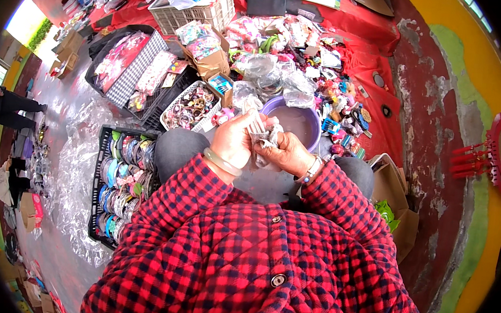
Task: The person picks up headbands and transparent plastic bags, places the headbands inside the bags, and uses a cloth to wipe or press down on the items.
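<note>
My left hand (234,136), with a pale bangle at its wrist, is closed around a small pale item with thin stripes (255,122), whose kind I cannot make out. Against it, my right hand (291,152) pinches a crumpled greyish cloth (268,136). The two hands meet in front of my knees, fingers nearly touching. Just beyond them stands a purple basin (316,116) with cloudy-looking contents. Clear plastic bags (264,69) lie at the basin's far left.
A black crate (97,191) of sorted headbands stands by my left knee. Beyond it are a white basket (169,110) of hair accessories and an open black case (127,97). Loose trinkets cover the red sheet (376,131). A cardboard box (402,209) sits at my right.
</note>
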Demonstrator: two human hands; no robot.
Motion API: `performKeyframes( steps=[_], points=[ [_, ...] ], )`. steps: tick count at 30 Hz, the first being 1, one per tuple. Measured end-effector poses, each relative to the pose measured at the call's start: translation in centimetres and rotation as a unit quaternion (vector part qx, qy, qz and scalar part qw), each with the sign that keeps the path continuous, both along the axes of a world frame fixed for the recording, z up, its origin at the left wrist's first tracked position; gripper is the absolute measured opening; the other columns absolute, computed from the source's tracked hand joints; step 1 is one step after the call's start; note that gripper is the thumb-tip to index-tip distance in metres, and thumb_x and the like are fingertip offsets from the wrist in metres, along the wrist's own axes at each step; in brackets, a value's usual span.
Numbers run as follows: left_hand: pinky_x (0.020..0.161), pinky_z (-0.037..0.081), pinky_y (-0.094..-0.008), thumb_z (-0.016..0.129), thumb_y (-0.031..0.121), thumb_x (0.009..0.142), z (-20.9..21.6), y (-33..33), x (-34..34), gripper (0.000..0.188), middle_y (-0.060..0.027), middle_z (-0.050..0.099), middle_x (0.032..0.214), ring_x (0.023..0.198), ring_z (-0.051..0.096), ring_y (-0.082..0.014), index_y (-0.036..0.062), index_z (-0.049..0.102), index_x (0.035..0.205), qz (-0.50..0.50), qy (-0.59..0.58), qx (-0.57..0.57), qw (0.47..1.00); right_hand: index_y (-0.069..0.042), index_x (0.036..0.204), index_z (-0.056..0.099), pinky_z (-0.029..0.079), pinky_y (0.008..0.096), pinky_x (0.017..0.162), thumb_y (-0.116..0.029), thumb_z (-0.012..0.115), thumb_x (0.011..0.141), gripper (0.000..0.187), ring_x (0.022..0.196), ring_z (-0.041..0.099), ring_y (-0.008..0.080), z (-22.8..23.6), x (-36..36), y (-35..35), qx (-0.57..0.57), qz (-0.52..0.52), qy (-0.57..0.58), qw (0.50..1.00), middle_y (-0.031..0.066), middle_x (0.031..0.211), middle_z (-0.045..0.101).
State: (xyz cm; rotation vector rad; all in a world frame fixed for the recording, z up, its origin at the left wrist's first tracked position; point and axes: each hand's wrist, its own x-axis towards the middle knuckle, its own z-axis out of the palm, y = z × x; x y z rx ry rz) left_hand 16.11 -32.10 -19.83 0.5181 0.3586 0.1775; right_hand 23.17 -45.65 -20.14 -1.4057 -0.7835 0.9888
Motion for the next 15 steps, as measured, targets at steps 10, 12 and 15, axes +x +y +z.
performKeyframes(
  steps=[10, 12, 15],
  points=[
    [0.083, 0.047, -0.0397, 0.043, 0.023, 0.093, -0.2, 4.6, -0.1, 0.027, -0.0169, 0.061, 0.099, 0.095, 0.059, -0.0280, 0.0012, 0.052, 0.107, -0.031, -0.017, -0.055, 0.998, -0.006, 0.083, 0.062, 0.030, 0.0208, 0.042, -0.020, 0.059, 0.086, 0.015, 0.048, 0.038, 0.0019, -2.3, -0.1, -0.9, -0.019, 0.075, -0.001, 0.997, -0.0067, 0.058, 0.050],
    [0.083, 0.047, -0.0403, 0.042, 0.027, 0.093, -0.1, 4.5, 0.0, 0.031, -0.0157, 0.063, 0.096, 0.093, 0.060, -0.0278, 0.0014, 0.054, 0.105, -0.008, 0.025, -0.062, 0.998, -0.007, 0.081, 0.062, 0.031, 0.0217, 0.043, -0.020, 0.058, 0.086, 0.015, 0.049, 0.038, 0.0021, -3.7, 0.1, -1.1, -0.018, 0.084, -0.019, 0.996, -0.0064, 0.057, 0.048],
    [0.084, 0.047, -0.0407, 0.041, 0.030, 0.093, -0.2, 4.2, 0.0, 0.035, -0.0165, 0.062, 0.097, 0.095, 0.059, -0.0279, -0.0007, 0.053, 0.104, -0.036, -0.004, -0.014, 0.999, -0.004, 0.092, 0.063, 0.042, 0.0212, 0.059, -0.021, 0.058, 0.087, 0.018, 0.067, 0.051, 0.0038, -2.9, 0.5, -1.4, -0.072, 0.114, -0.015, 0.991, -0.0036, 0.075, 0.061]
  ],
)
